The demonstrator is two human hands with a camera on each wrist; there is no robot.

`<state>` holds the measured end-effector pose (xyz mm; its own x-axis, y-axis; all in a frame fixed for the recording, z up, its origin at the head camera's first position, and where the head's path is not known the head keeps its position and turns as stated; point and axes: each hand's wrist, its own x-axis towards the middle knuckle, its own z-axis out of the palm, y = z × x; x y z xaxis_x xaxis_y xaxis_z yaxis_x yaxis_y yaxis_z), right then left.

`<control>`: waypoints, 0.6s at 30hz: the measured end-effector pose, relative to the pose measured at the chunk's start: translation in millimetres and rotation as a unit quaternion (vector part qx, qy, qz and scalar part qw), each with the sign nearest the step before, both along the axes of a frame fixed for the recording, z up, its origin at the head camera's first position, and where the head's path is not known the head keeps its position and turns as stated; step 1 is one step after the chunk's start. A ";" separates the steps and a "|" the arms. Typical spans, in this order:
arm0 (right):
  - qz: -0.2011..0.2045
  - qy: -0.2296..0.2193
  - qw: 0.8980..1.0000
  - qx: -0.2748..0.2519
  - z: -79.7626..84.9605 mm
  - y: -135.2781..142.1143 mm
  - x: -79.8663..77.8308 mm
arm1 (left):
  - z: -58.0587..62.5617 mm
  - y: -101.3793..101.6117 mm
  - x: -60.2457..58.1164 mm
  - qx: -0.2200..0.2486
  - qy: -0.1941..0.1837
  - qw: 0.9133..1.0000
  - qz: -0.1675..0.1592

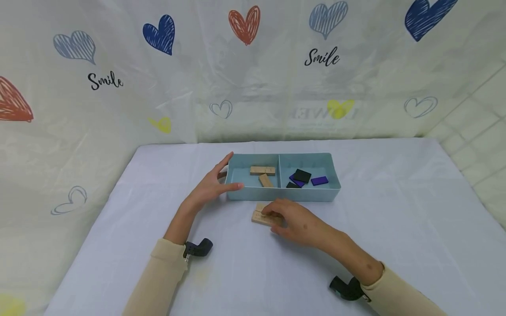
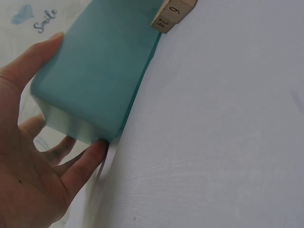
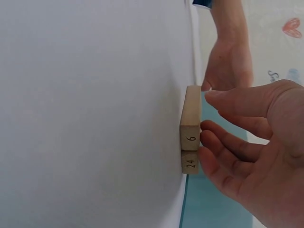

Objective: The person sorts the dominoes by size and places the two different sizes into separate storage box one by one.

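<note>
A light blue two-compartment box stands on the table. My left hand grips its left end, thumb on the front rim and the other fingers around the end wall. Just in front of the box lie two wooden blocks side by side, one marked 6 and one marked 24. Over them is my right hand, its loosely bent fingertips right at the top faces and its thumb held apart, pinching nothing. Two more wooden blocks lie in the left compartment.
The right compartment holds black tiles and purple tiles, some overlapping. A white cloth covers the table. Behind it hangs a pale sheet printed with hearts. Each wrist wears a black device.
</note>
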<state>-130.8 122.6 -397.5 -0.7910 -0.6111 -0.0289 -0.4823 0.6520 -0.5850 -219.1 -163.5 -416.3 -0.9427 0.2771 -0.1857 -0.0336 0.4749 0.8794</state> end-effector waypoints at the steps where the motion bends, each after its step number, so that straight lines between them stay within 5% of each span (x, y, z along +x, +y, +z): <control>1: 0.000 0.002 1.000 0.001 0.2 -0.2 0.4 | -0.1 0.2 -0.2 0.001 0.001 1.000 -0.001; 11: -0.007 -0.022 1.000 0.001 -0.8 -3.8 2.3 | -2.4 0.1 -1.1 -0.001 0.002 1.000 -0.002; 18: -0.002 -0.085 0.996 0.016 -1.1 -6.0 4.4 | -1.6 -0.2 -1.2 -0.002 0.003 1.000 0.000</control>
<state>-126.4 116.6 -398.7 -0.7760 -0.6041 -0.1816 -0.3752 0.6735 -0.6369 -220.3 -163.7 -417.9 -0.9436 0.2768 -0.1814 -0.0282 0.4788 0.8775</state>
